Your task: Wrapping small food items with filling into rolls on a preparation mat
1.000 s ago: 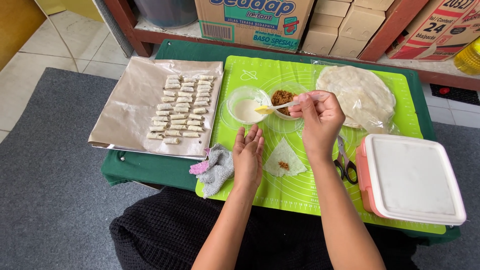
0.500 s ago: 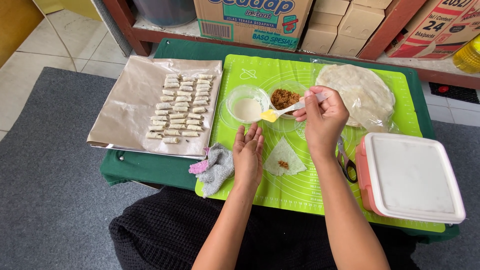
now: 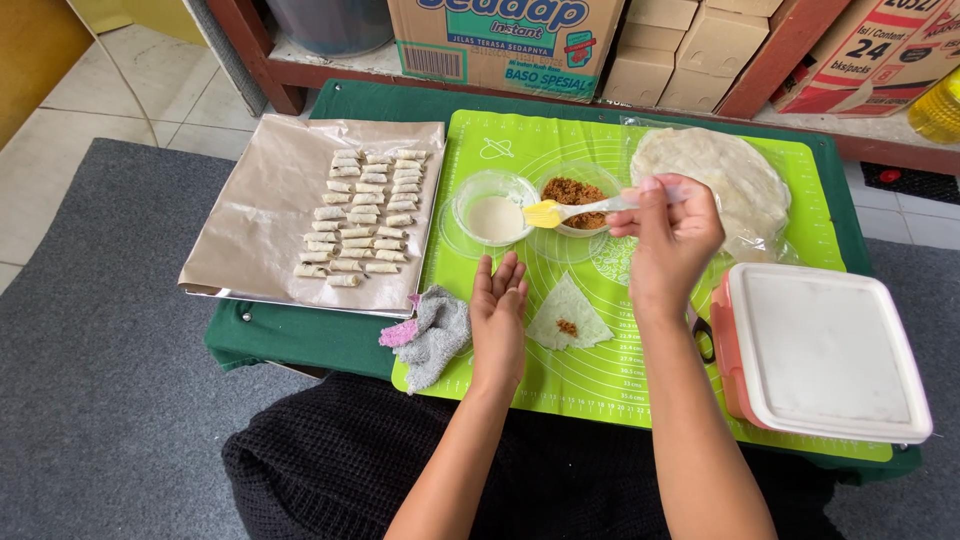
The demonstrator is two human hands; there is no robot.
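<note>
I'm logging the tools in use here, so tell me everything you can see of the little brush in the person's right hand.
The brush is small, with a yellow, flat, soft-looking head and a pale, see-through handle. The right hand pinches the handle's far end, holding it nearly level, head pointing left. The head hangs between the bowl of white liquid and the bowl of brown filling, seemingly above their rims.
</note>
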